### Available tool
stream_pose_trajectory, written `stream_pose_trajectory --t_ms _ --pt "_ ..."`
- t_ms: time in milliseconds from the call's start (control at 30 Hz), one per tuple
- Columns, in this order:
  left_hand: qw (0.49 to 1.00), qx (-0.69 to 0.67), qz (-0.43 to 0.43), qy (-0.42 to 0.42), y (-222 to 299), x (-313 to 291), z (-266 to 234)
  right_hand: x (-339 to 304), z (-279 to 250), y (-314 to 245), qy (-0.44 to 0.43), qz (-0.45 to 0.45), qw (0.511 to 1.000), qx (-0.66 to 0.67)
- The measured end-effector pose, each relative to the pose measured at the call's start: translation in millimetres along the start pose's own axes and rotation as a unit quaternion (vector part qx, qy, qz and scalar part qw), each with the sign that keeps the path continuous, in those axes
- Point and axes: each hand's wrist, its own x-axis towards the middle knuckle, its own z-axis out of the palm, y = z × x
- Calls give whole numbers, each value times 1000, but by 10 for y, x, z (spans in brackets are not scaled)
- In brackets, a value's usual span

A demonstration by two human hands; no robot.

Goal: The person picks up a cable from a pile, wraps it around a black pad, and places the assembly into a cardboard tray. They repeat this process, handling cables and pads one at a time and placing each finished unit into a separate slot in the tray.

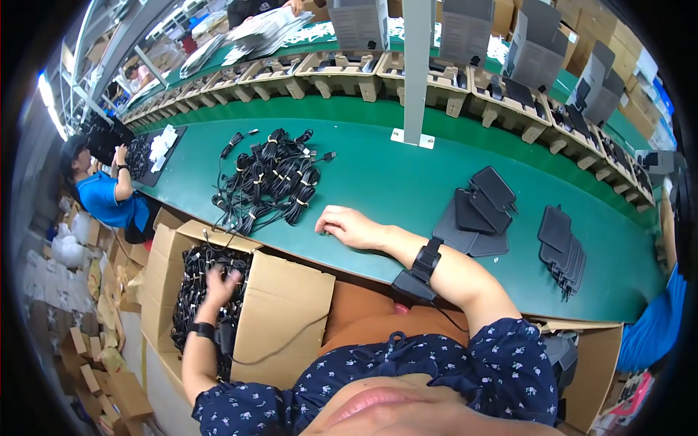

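Observation:
My left hand (220, 285) reaches down into an open cardboard box (287, 309) packed with bundled black cables (190, 291). Its thumb and fingers are spread over the bundles, and no bundle is gripped in it. On the green table (363, 156) rests my right hand (352, 227), its fingers loosely bent and apart with nothing seen in them. Nearest to that hand is a heap of black cables (269, 178), each coiled and tied with a pale band. To its right lie flat black rectangular devices (480, 211) in a stack, and another overlapping row of black devices (563, 251).
Beyond the table runs a line of moulded cardboard trays (334, 67), several with grey upright boxes (469, 29). A grey post (417, 80) stands on the table. At the left, a co-worker in blue (107, 195) handles cables. Another open box (596, 370) sits at my right.

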Motion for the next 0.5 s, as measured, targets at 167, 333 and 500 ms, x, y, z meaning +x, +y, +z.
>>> stream_pose_trajectory --t_ms 167,333,500 --pt "988 27 51 -140 -90 -189 176 27 56 -1 -12 -7 1000 -9" --pt "969 -89 65 -219 316 -334 41 -2 90 7 -8 -11 1000 -20" --pt "978 -47 22 -204 316 -265 106 2 127 -9 -4 -19 999 -28"
